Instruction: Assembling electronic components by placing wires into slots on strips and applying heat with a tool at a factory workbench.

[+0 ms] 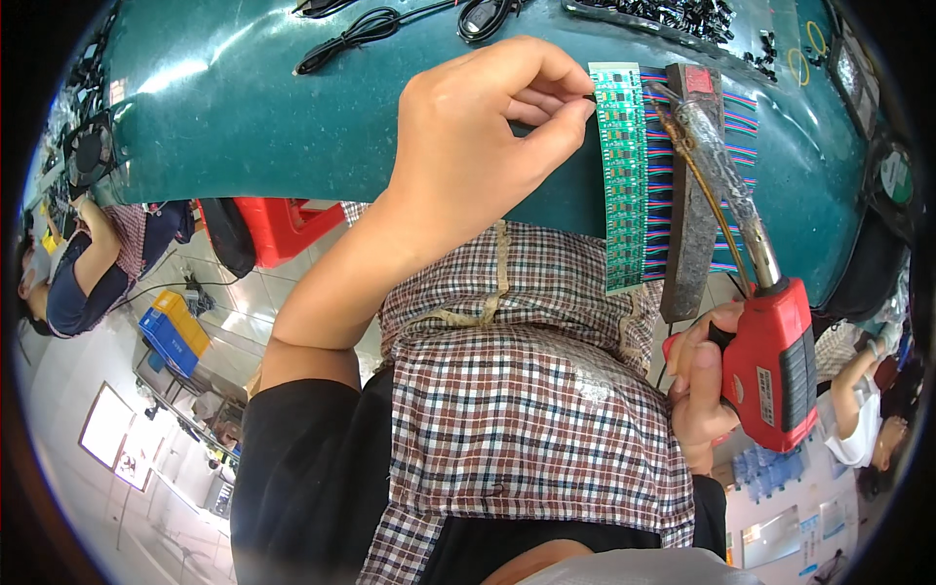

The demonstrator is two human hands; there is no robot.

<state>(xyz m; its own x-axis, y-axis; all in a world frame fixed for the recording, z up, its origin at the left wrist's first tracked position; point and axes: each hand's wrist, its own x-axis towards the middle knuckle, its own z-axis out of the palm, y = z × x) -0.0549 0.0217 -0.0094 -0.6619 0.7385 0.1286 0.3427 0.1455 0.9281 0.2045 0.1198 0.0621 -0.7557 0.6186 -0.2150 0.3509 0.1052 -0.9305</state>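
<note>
My left hand point(487, 136) is closed in a pinch, thumb and index fingertips meeting at the upper left edge of a long green circuit board strip point(624, 180). My right hand point(704, 375) wraps around the handle of a red and black soldering gun point(770, 361). Its long metal barrel points up and left, and the tip is over the strip's upper right edge. A thin brown tube runs alongside the barrel. Rows of coloured wires point(736, 185) line the strip's right side, under a dark heavy bar point(690, 224). The barrel partly covers bar and wires.
Coiled black cables point(366, 29) lie at the far edge of the green table point(244, 127). A black tray point(673, 39) of small black parts sits far right, near yellow rubber bands point(799, 66). Fans stand at both sides. A red stool point(283, 229) and other people are beyond the table.
</note>
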